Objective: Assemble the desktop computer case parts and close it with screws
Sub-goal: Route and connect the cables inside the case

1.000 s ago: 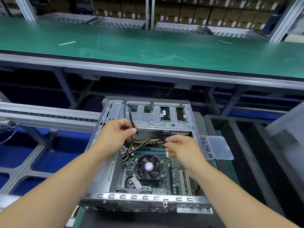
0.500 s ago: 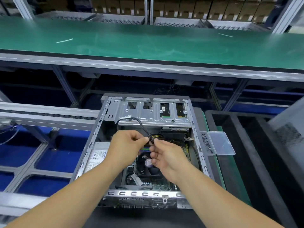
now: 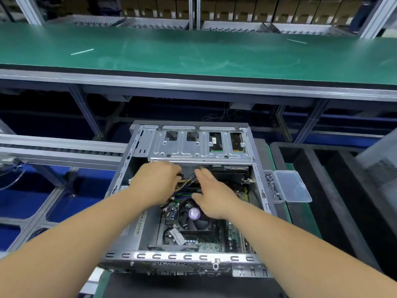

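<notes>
Reaching deeper than half a second ago, both hands are now inside the open computer case (image 3: 137, 166), up under the edge of the metal drive cage (image 3: 193, 147). The left hand (image 3: 156, 183) has its fingers curled down beside the bundle of yellow and black wires (image 3: 187, 181); its fingertips are hidden, so I cannot tell whether it grips them. The right hand (image 3: 214, 194) has let go: its fingers lie nearly straight, pointing toward the cage, the thumb spread out over the cooler fan (image 3: 194, 214). Earlier the two hands met in mid-case and pinched a thin black cable between them, which arched up onto the cage; that cable no longer shows there, and the hands are now apart on either side of the wire bundle.

The case lies on its side with the panel off, on a green mat, holding the motherboard (image 3: 206, 241), the fan with its purple hub label, and a grey power supply (image 3: 137, 224) along the left wall. Just beside the case's right wall sits a small clear plastic box (image 3: 294, 186), lid swung open, with small dark screws (image 3: 271, 186) in its narrow left half. Further right is a black foam tray (image 3: 335, 201). Beyond the case runs a long green workbench (image 3: 193, 54).
</notes>
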